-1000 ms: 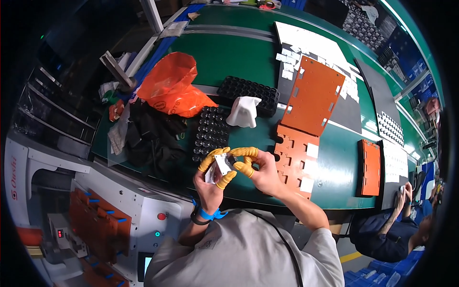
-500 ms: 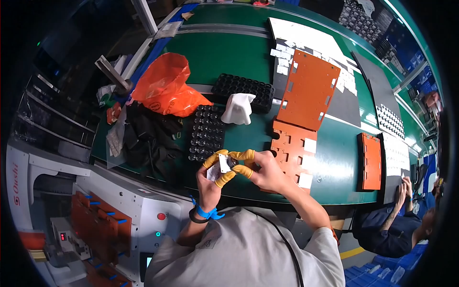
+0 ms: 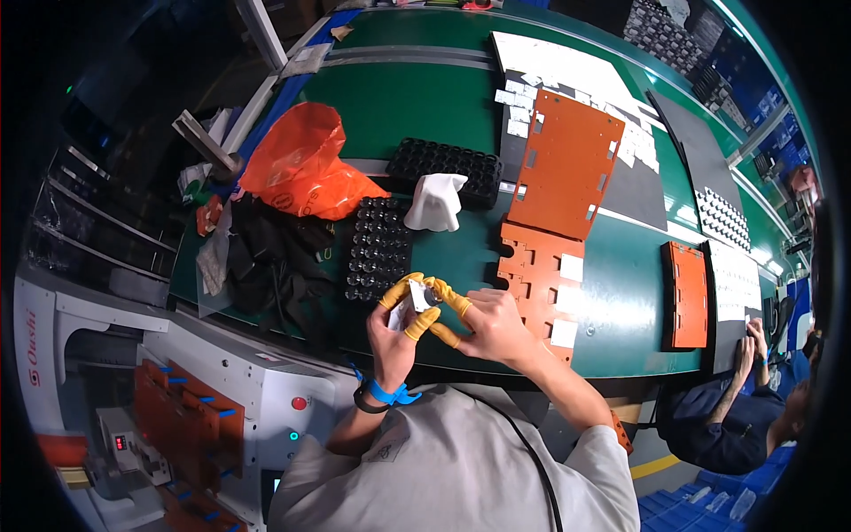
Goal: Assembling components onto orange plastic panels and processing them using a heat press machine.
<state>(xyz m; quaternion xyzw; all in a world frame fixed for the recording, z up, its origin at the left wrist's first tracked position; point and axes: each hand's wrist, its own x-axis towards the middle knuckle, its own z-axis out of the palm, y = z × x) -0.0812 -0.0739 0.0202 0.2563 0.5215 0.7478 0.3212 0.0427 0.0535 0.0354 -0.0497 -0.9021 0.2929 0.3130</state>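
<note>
Yellow finger covers sit on the fingers of both hands. My left hand [image 3: 395, 332] pinches a small white plate-like part [image 3: 419, 296] between thumb and fingers, above the table's near edge. Against that part sits a small dark round piece [image 3: 432, 297]. From the right, my right hand [image 3: 489, 324] closes its fingertips around the dark piece, partly covering it; the thumb is lower than the index finger. Something pale and crumpled shows beneath the white part in my left palm. Just beyond my hands lies a black tray [image 3: 379, 248] of round cups.
On the green table [image 3: 408, 97] are a second black tray [image 3: 448, 168], a white moulded piece [image 3: 436, 202], an orange bag [image 3: 306, 164], black cloth [image 3: 279, 248] and orange plates [image 3: 566, 164]. A machine [image 3: 292, 390] stands at left; a co-worker [image 3: 731, 408] sits at right.
My right thumb has dropped lower, away from the index finger, and the right hand has turned slightly. The white part has tilted a little in my left hand.
</note>
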